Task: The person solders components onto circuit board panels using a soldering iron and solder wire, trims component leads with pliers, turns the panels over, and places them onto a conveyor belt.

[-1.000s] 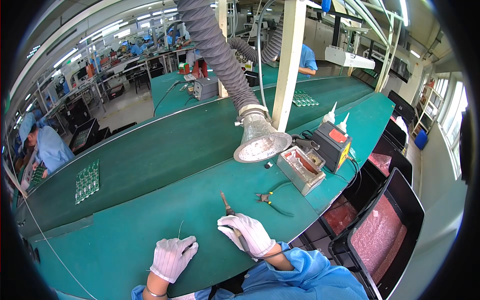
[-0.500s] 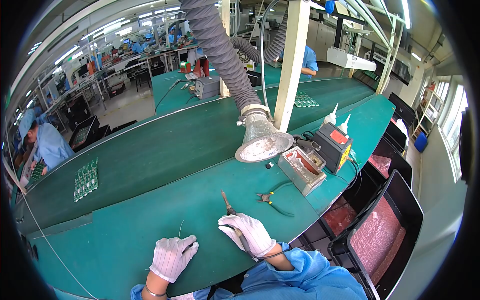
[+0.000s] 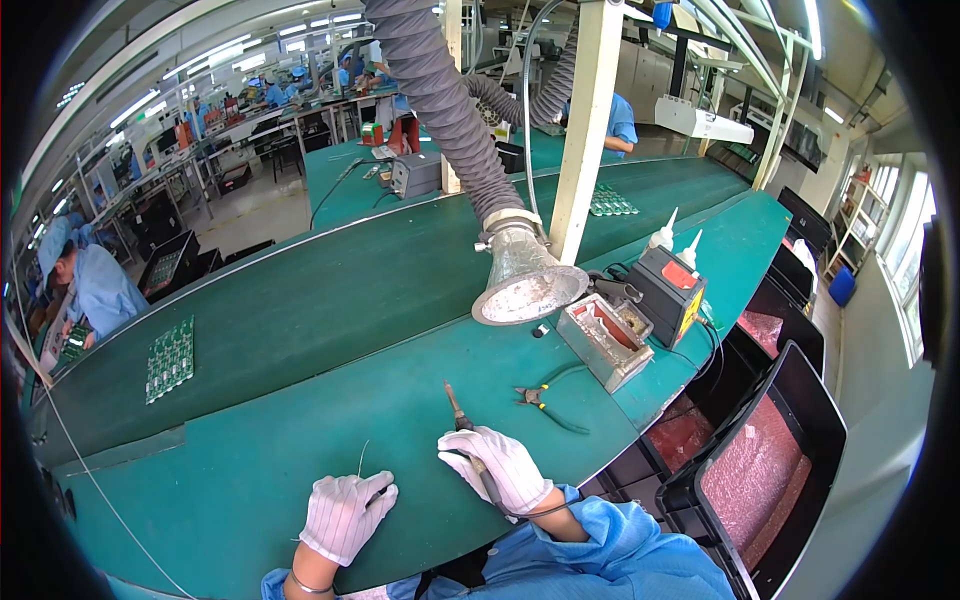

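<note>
Soldering iron (image 3: 462, 425) sits gripped in the gloved right hand (image 3: 497, 467), tip pointing away over the green bench (image 3: 300, 440). Left of the iron, the gloved left hand (image 3: 345, 513) pinches a thin solder wire (image 3: 360, 458) that rises from its fingers. Beyond the iron lie cutters (image 3: 540, 399), then a metal tray (image 3: 602, 340) and a fume hood (image 3: 524, 280). Far left of the iron lies a circuit board (image 3: 170, 359).
</note>
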Available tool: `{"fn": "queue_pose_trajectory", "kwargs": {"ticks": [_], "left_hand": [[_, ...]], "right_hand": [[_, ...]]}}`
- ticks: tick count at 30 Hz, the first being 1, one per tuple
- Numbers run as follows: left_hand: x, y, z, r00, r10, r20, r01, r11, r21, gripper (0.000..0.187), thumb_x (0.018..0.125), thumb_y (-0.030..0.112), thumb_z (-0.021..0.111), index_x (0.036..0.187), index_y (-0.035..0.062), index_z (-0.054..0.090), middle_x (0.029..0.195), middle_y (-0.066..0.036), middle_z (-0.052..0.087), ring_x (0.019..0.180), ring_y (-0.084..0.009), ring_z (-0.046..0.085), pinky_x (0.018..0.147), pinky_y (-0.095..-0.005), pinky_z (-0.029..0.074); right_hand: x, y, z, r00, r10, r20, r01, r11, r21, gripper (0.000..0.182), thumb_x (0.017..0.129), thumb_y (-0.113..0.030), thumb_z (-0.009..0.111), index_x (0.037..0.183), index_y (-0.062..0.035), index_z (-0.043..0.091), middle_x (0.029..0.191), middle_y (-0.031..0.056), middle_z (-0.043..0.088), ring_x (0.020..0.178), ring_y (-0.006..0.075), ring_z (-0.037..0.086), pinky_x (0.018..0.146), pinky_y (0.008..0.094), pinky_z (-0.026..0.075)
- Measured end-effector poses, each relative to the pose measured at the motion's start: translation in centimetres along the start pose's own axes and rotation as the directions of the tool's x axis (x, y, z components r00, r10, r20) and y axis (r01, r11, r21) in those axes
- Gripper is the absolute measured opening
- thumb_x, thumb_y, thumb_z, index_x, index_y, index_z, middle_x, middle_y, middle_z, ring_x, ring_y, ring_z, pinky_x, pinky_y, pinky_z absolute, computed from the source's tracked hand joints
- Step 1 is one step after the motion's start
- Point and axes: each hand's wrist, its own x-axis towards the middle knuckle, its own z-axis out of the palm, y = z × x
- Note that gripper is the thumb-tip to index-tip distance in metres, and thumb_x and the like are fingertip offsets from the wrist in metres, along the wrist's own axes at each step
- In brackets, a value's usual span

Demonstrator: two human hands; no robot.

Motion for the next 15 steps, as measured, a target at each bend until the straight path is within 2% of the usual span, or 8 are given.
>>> {"fn": "queue_pose_trajectory", "kwargs": {"ticks": [7,15], "left_hand": [[-0.1,0.0,0.0,1.000,0.007,-0.010,-0.007,1.000,-0.019,0.017,0.088,0.028,0.077,0.097,0.0139,0.075,0.061,-0.005,0.059,0.057,-0.0236,0.061,0.059,-0.0382,0.045],[-0.2,-0.1,-0.1,1.000,0.000,0.000,0.000,1.000,-0.009,0.017,0.089,0.028,0.077,0.097,0.0134,0.075,0.062,-0.005,0.059,0.057,-0.0238,0.060,0.059,-0.0381,0.045]], "right_hand": [[-0.1,0.1,0.1,1.000,-0.011,-0.010,0.011,1.000,0.007,0.029,0.095,-0.015,0.062,0.124,-0.0129,0.062,0.107,0.0102,0.068,0.094,0.0327,0.067,0.080,0.0408,0.054],[-0.5,0.8,0.5,1.000,-0.007,0.019,0.007,1.000,-0.002,0.033,0.095,-0.013,0.061,0.128,-0.0134,0.059,0.106,0.0127,0.068,0.092,0.0364,0.066,0.079,0.0432,0.053]]}}
